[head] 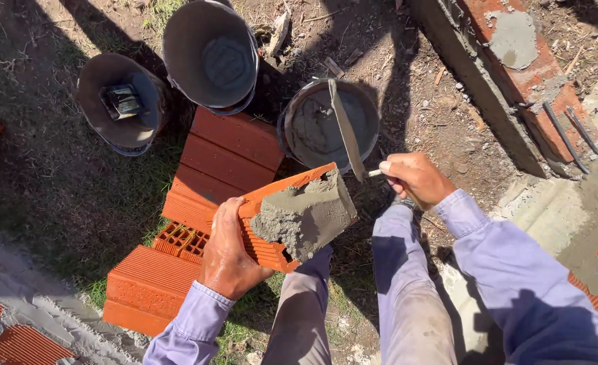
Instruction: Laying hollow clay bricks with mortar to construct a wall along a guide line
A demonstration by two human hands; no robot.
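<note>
My left hand [226,251] grips a hollow orange clay brick [266,251] from its left side, tilted up in front of me. One end of the brick is covered with a thick layer of grey mortar [306,215]. My right hand [415,178] holds a trowel [346,132] by its handle; the blade points up and away, its edge next to the mortared end of the brick. Directly behind the trowel stands a bucket of wet mortar [329,125].
Two more orange bricks [228,162] [152,287] lie on the ground under my left hand. Two grey buckets [211,53] [122,103] stand behind them. A brick wall course with mortar [515,54] and steel bars [569,132] runs along the right. My legs fill the lower middle.
</note>
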